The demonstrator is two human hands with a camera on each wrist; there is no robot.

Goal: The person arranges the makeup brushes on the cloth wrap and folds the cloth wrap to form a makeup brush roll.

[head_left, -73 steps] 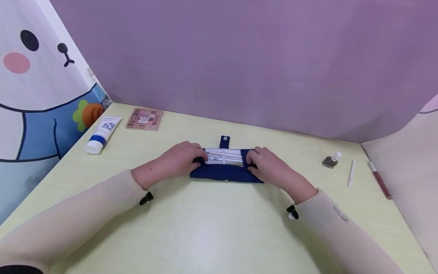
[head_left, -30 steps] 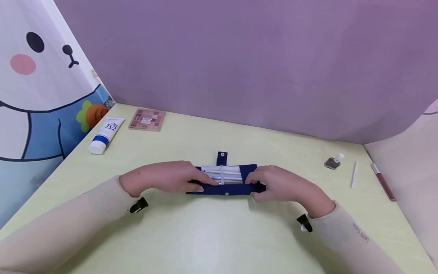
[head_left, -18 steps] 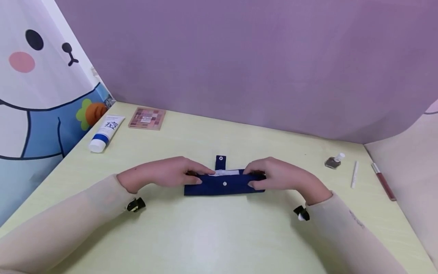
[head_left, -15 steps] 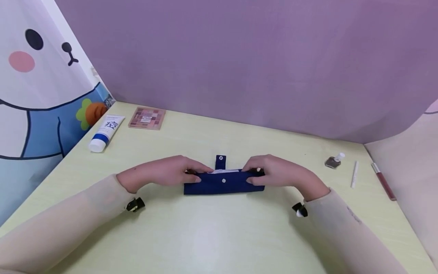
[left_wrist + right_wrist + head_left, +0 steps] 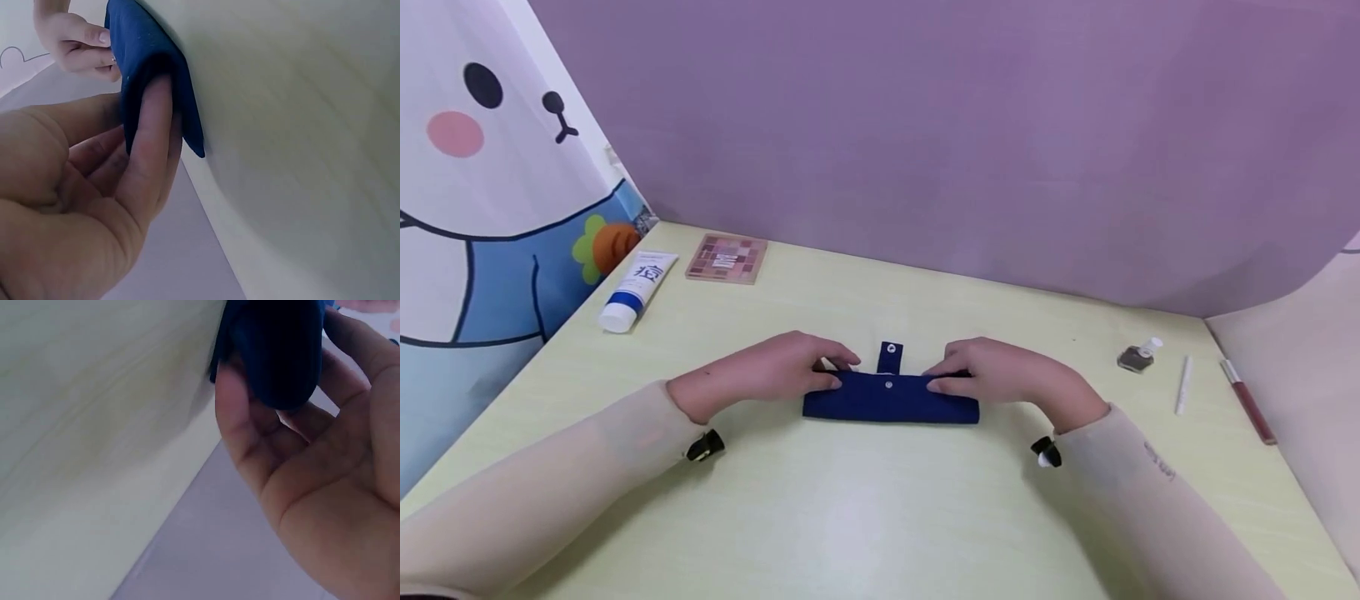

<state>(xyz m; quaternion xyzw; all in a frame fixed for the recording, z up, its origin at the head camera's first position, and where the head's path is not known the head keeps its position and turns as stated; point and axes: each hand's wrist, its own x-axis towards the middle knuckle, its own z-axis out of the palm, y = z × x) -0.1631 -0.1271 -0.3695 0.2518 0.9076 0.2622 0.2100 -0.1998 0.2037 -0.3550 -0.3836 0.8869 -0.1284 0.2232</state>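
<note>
A navy fabric roll-up pouch (image 5: 891, 405) lies folded into a narrow strip in the middle of the table. Its strap (image 5: 890, 358) with a metal snap sticks out behind the far edge, and a second snap shows on the front flap. My left hand (image 5: 782, 367) grips the pouch's left end, thumb on the near face; the left wrist view shows a finger reaching into the end of the fold (image 5: 153, 53). At the right end, my right hand (image 5: 1003, 371) holds it between thumb and fingers, several fingers behind the rounded fold (image 5: 281, 356). The white sticks inside are hidden.
A white tube (image 5: 636, 292) with a blue band and a pink checkered palette (image 5: 727, 258) lie at the back left of the table (image 5: 850, 517). To the right are a small dark bottle (image 5: 1137, 358), a thin white stick (image 5: 1183, 385) and a reddish-brown tube (image 5: 1251, 404).
The near part of the pouch has been folded away from me over the white sticks, covering them. Both hands have shifted along with the fold, and the front snap now sits near the far edge.
</note>
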